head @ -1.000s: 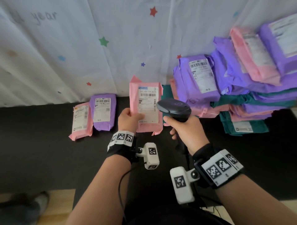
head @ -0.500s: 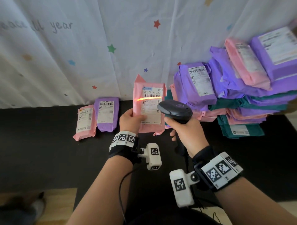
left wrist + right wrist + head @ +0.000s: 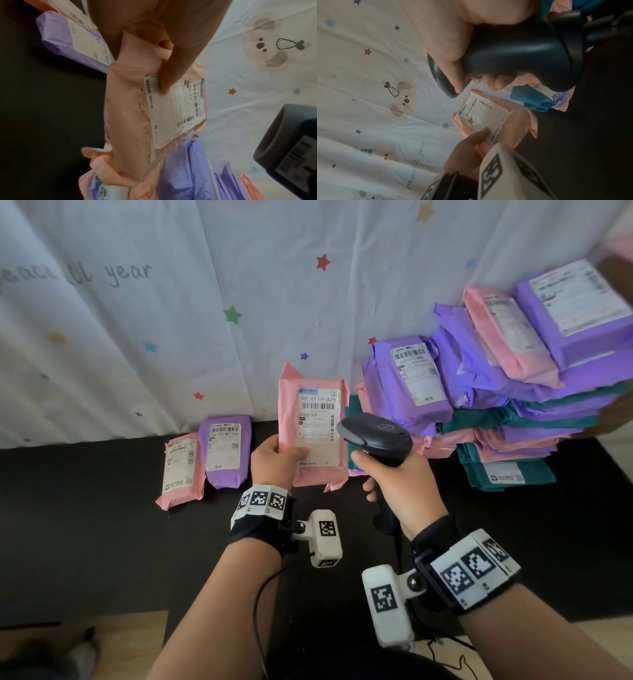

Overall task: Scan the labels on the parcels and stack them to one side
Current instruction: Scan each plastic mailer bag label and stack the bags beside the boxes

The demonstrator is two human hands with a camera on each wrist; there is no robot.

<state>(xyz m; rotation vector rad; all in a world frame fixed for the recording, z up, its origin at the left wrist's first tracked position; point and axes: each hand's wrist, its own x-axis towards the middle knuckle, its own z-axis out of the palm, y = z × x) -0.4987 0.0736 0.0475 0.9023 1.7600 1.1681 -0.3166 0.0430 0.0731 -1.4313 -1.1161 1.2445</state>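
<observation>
1. Parcel pile (image 3: 507, 392): we log purple, pink and teal parcels heaped at right on the black table (image 3: 85, 525).
2. Pink parcel (image 3: 313, 426): held upright above the table, label facing us. Our left hand (image 3: 274, 462) pinches its lower left edge, thumb (image 3: 169, 75) on the label's corner.
3. Scanner (image 3: 375, 436): our right hand (image 3: 400, 484) wraps its handle, head just right of the label.
</observation>
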